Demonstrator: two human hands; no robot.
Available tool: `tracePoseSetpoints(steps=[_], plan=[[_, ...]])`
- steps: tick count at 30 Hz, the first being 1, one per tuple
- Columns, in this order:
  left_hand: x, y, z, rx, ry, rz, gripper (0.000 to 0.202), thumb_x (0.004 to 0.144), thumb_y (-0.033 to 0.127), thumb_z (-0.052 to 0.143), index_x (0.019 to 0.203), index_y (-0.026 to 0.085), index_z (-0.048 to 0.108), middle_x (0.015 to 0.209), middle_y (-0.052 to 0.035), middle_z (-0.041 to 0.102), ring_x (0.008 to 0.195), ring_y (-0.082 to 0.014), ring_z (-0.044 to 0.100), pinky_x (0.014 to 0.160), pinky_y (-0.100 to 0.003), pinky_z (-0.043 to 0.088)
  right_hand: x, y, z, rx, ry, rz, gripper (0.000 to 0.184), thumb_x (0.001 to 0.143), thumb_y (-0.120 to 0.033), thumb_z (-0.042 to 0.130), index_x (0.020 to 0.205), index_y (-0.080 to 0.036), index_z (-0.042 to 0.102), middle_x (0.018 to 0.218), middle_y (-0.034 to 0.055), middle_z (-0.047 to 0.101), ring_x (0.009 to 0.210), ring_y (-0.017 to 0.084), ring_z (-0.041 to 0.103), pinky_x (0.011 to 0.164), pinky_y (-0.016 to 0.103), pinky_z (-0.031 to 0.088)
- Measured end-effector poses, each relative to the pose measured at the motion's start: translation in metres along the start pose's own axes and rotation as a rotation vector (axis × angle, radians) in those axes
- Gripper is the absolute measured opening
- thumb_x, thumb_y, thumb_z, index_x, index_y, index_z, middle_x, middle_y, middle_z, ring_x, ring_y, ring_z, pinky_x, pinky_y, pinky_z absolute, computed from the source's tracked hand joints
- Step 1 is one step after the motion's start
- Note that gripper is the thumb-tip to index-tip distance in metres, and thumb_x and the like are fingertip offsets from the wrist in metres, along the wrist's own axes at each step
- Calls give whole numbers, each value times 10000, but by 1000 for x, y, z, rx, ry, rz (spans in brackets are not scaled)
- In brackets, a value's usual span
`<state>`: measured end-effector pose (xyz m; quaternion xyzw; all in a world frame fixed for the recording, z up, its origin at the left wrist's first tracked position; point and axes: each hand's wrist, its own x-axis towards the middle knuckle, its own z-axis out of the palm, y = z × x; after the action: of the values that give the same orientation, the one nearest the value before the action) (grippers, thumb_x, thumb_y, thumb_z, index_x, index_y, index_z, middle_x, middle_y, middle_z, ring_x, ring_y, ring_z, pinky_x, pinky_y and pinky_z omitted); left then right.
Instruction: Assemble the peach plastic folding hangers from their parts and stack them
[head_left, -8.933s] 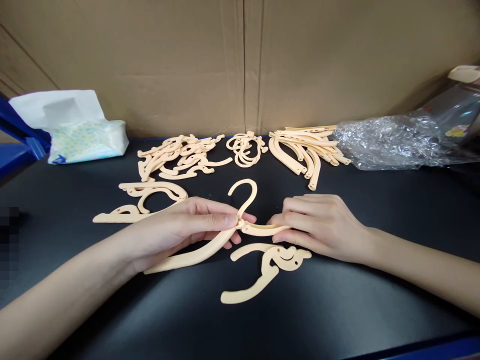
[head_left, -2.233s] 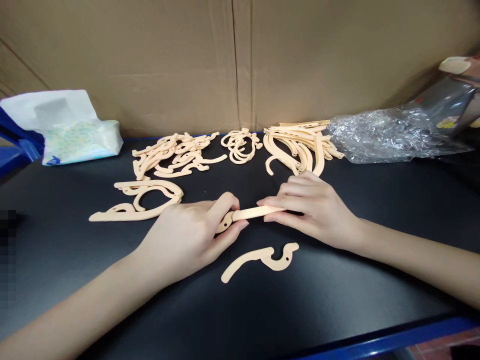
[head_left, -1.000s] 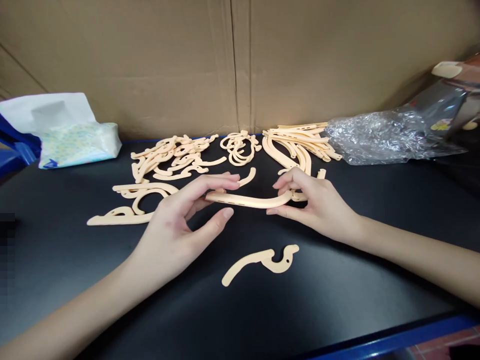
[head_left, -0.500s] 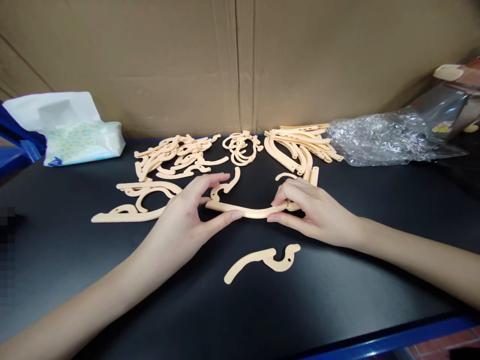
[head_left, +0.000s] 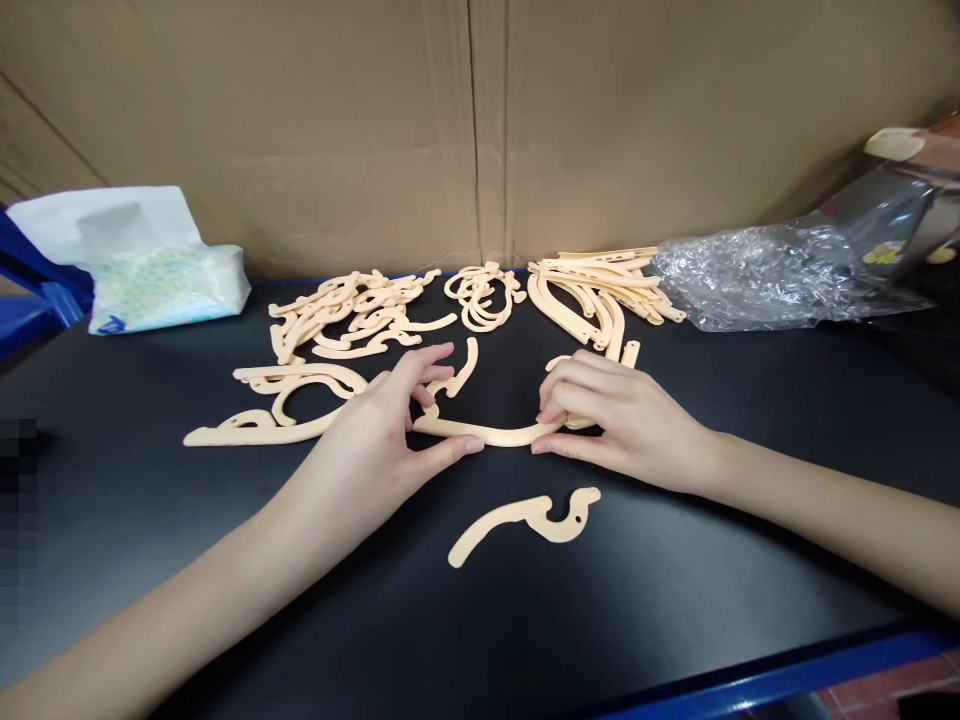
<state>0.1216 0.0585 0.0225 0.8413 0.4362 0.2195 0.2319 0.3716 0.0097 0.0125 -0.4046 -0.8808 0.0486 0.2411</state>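
Note:
A long curved beige plastic hanger piece (head_left: 508,437) lies between my two hands, just above or on the black table. My left hand (head_left: 382,420) holds its left part, thumb along the near edge and fingers behind, the index finger raised. My right hand (head_left: 611,405) pinches its right end, with the fingertips curled over it and a smaller beige part partly hidden beneath. Just behind my left fingers stands a hook-shaped beige part with a curved arm (head_left: 466,368). Nearer to me lies a hook joined to a curved arm (head_left: 517,514), touched by neither hand.
Several beige hanger pieces (head_left: 337,312) are heaped at the back left, with hooks (head_left: 484,300) in the back middle and long arms (head_left: 592,290) right of them. Joined pieces (head_left: 255,433) lie at left. A tissue pack (head_left: 169,285) and crumpled clear plastic bag (head_left: 765,275) flank them.
The held piece has dropped slightly toward me and turned a little. My left fingers have curled in more, and my right fingers have shifted slightly over the right end.

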Motion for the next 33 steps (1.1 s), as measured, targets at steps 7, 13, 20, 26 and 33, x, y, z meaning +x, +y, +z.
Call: tracePoseSetpoints(steps=[7, 13, 20, 26, 33], plan=[[-3, 2, 1, 122, -45, 61, 598, 811, 446, 649, 1328, 221, 450, 1091, -56, 650, 887, -233, 572, 789, -405, 490, -1, -1, 2, -132, 77, 284, 197, 882, -355, 665, 999, -208, 609, 1041, 45, 628, 898, 199, 632, 715, 308, 491], [-2, 6, -2, 158, -103, 234, 303, 843, 185, 490, 1123, 226, 598, 947, -26, 650, 883, -224, 545, 759, -371, 481, -2, 1, 2, -141, 81, 322, 218, 892, -342, 649, 1043, -198, 589, 1037, 36, 651, 893, 199, 640, 715, 320, 508], [-1, 0, -3, 368, 2, 386, 284, 914, 97, 371, 1023, 198, 614, 1048, -61, 606, 978, -241, 525, 833, -406, 471, 0, -2, 1, -1, -40, 20, 167, 969, -241, 516, 1094, -184, 611, 1113, 65, 670, 994, 196, 603, 847, 343, 504], [3, -5, -1, 371, 17, 196, 262, 965, 213, 378, 1157, 198, 556, 1077, -71, 612, 940, -236, 609, 763, -389, 513, -4, -13, 0, 74, -106, -166, 272, 993, -216, 464, 1228, -169, 592, 1220, 75, 668, 1116, 186, 589, 922, 330, 508], [-2, 8, 0, 374, -17, 559, 302, 971, 178, 409, 1232, 169, 559, 1247, -86, 604, 1156, -248, 534, 949, -409, 474, -6, -33, -14, -75, -53, -256, 289, 932, -403, 581, 998, -134, 663, 1029, 103, 676, 929, 211, 594, 781, 338, 496]])
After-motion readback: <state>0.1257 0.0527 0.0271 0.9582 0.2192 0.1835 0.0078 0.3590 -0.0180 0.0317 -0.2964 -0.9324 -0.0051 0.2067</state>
